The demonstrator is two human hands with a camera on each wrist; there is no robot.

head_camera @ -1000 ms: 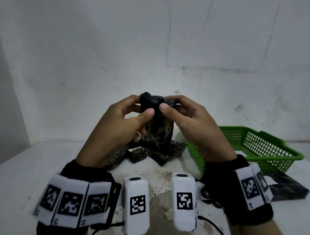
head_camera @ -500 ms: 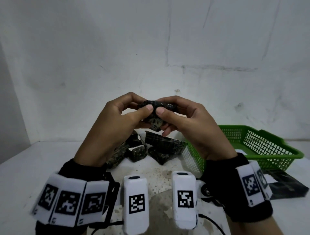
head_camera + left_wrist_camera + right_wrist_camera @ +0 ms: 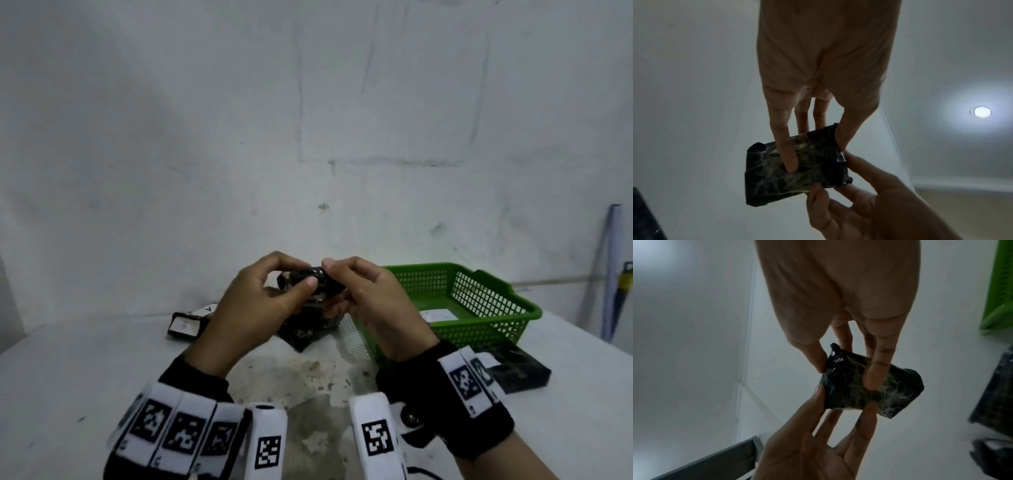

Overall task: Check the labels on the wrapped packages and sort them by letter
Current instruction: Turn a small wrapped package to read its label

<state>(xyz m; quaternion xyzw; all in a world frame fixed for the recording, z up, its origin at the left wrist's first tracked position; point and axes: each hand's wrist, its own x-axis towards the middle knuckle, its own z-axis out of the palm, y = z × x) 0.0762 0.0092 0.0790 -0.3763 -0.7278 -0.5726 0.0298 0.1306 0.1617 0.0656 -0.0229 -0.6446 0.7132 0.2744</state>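
Both hands hold one small package (image 3: 317, 282) wrapped in dark marbled film, raised above the table. My left hand (image 3: 305, 275) pinches its left end with thumb and fingers. At the other end my right hand (image 3: 334, 282) pinches it. In the left wrist view a finger lies across the package (image 3: 818, 178); in the right wrist view the package (image 3: 900, 386) shows no label. Under the hands lies a pile of similar packages (image 3: 305, 334). Two packages with white labels, B (image 3: 185, 327) and A (image 3: 207, 309), lie at the left.
A green mesh basket (image 3: 479, 301) stands to the right of the hands with a white paper (image 3: 438, 315) in it. A black wrapped package (image 3: 513, 370) lies in front of the basket. A white wall rises close behind the table.
The held package has gone from upright to lying across between both hands. The head view has tilted up, and the labelled packages at the left have come into sight.
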